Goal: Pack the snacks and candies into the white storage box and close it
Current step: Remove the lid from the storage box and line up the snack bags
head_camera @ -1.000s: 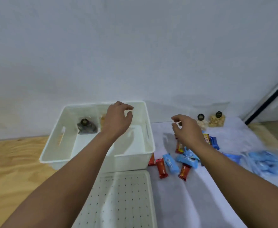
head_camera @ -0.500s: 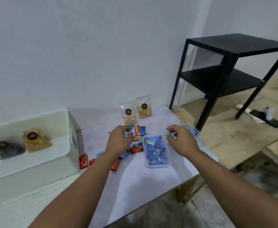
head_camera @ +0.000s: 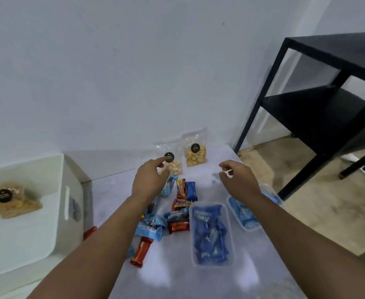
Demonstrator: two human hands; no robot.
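The white storage box [head_camera: 69, 190] stands open at the left with a bag of golden snacks [head_camera: 11, 200] inside. Two clear snack bags lean on the wall: a pale mixed one [head_camera: 173, 164] and a yellow one [head_camera: 195, 155]. My left hand [head_camera: 150, 180] reaches to the pale bag, fingers apart, fingertips at its left edge. My right hand [head_camera: 237, 180] hovers empty to the right, fingers curled loosely. Below them lie several red and blue candy bars [head_camera: 177, 214] and two clear tubs of blue candies [head_camera: 209, 231], [head_camera: 244, 212].
A black metal shelf table [head_camera: 319, 100] stands at the right on the wooden floor. The grey mat's right edge [head_camera: 270, 225] runs close to the second tub. A white wall closes the back.
The view swung right, away from the box. Both hands moved forward over the candies toward the snack bags at the wall; the left hand now touches the pale bag.
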